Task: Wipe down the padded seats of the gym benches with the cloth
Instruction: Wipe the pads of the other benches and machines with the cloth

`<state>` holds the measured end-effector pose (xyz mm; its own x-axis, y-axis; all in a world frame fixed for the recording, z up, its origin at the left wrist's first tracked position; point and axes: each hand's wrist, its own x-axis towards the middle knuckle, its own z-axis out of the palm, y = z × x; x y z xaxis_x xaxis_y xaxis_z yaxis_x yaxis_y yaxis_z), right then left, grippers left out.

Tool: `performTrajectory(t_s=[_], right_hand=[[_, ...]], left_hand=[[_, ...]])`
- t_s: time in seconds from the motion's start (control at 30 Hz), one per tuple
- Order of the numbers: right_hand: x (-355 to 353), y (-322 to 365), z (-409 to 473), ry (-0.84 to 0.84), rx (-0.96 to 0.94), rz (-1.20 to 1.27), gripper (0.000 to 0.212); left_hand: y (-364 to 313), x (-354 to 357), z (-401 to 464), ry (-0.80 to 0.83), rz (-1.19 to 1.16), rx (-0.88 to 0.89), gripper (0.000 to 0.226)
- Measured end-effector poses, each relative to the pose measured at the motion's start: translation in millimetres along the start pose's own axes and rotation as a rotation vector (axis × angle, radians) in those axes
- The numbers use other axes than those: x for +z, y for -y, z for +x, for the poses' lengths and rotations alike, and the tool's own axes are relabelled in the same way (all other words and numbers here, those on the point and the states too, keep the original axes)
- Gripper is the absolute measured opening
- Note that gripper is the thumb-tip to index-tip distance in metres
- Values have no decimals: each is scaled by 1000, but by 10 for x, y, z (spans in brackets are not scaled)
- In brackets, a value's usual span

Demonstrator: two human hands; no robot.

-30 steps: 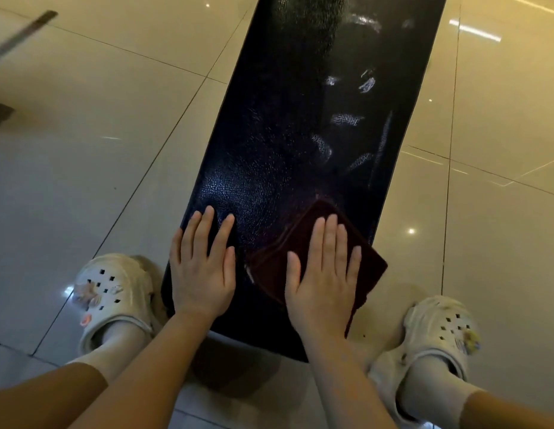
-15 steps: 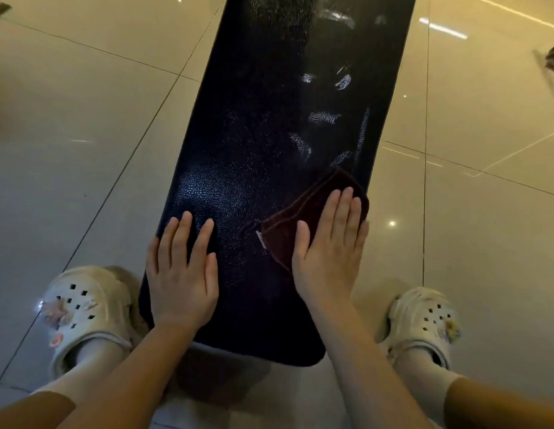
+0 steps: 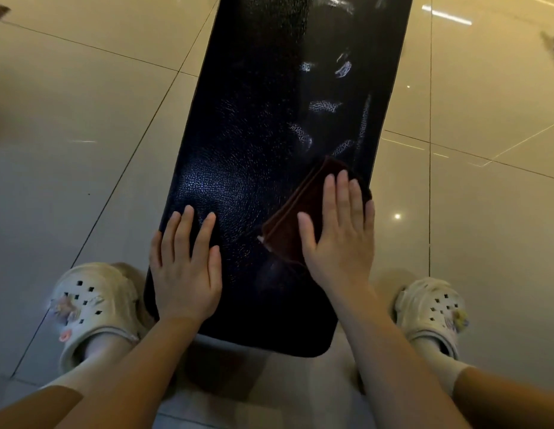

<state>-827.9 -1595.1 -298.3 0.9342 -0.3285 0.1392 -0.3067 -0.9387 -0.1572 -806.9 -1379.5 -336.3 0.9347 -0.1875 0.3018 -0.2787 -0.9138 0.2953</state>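
Seat: black padded vinyl, glossy, likely slippery; taken as landmark.
Cloth: dark red, folded, laid flat by the seat's right edge, near end.
Right hand: spread flat, pressed on the cloth.
Left hand: spread flat on the seat's left side, bracing.
Handling: cloth judged soft and light; best driven by palm pressure, not pinched.

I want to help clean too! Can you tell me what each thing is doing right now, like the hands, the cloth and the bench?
left hand: flat on the seat, fingers straight
right hand: flat, pressing the cloth
cloth: folded, lying near the seat's right edge
bench seat: shiny, with light streaks ahead of the cloth
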Motion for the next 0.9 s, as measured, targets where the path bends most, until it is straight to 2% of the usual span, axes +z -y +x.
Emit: performTrajectory(t_s=[0.17,0.33,0.43,0.77,0.9], right_hand=[[13,55,-11,-43,37,41,65],[145,167,-901,16,-127,14,60],[213,190,-1210,33,-125,6,57],[85,112,-1038,-43,-149,208,51],[83,102,-985,-162,-157,267,42]], left_hand=[[-4,8,7,-9,-1,8,50],[6,10,8,-15,8,14,50],[1,13,-1,-17,4,7,50],[-5,13,-6,-2,-10,0,50],[7,13,-10,1,-16,0,50]])
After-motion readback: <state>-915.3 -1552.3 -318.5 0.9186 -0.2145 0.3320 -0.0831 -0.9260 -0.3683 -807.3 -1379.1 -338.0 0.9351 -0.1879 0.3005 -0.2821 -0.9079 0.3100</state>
